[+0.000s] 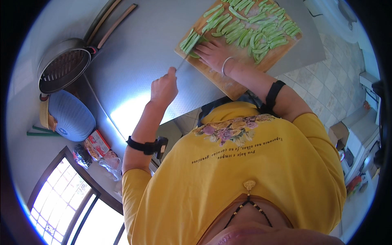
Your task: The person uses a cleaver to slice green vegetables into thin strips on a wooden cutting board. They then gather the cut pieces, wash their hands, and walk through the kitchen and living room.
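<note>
My left hand [163,87] is closed around the handle of a knife [183,63], whose blade reaches up and right onto a wooden cutting board [228,85]. A small bundle of light green strips [189,41], apparently dough, lies on the blade's left side. Against its other side, my right hand [212,56] rests palm down, fingers holding a green piece [194,55] that is mostly covered. Many more green strips [235,32] lie in rough rows over the far part of the board, with whitish powder between them.
The board lies on a grey table [137,55]. On the left are a pan with a slotted insert [64,65], a blue plastic basket [72,114] and packaged goods [98,145]. Tiled floor [321,82] shows at the right, a window [61,196] at lower left.
</note>
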Available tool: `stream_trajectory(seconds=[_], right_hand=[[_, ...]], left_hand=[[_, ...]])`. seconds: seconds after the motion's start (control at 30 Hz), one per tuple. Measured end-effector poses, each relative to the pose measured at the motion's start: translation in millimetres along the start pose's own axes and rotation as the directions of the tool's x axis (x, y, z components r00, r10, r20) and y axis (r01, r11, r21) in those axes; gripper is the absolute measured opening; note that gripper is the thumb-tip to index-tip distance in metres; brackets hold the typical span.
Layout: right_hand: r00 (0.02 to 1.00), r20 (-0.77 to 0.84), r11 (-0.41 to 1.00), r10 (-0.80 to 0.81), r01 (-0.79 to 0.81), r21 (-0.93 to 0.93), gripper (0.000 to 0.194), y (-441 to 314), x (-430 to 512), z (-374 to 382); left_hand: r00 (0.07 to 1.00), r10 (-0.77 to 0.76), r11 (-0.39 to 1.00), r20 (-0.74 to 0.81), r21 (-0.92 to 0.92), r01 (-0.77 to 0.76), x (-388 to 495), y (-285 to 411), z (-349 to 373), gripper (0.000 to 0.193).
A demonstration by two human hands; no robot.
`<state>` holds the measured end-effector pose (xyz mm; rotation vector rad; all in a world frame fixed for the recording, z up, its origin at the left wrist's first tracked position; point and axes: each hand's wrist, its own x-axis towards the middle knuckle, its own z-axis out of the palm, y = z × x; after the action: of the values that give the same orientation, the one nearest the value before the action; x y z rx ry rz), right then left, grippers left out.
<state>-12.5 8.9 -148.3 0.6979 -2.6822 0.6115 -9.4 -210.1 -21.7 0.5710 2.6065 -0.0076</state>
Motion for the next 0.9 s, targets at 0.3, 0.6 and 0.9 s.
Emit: stream_trajectory(seconds=[0.3,0.6,0.9], right_hand=[[1.000,0.019,1.000,-0.016,0.016,-0.010,0.039,-1.6,-5.0,-5.6],[0.999,0.028,1.000,-0.022,0.022,-0.017,0.038,-1.2,-8.4,-8.4],[0.999,0.032,1.000,-0.010,0.010,0.008,0.040,-1.1,-11.6,-14.0]], left_hand=[[0.999,0.027,0.999,-0.044,-0.035,-0.029,-17.7,-6.5,0.8,0.024],[0.994,0.043,0.999,-0.100,-0.024,-0.046,4.8,8.1,8.5,0.023],[1.000,0.012,1.000,0.003,0.005,-0.012,-0.3,7.0,3.0,0.023]])
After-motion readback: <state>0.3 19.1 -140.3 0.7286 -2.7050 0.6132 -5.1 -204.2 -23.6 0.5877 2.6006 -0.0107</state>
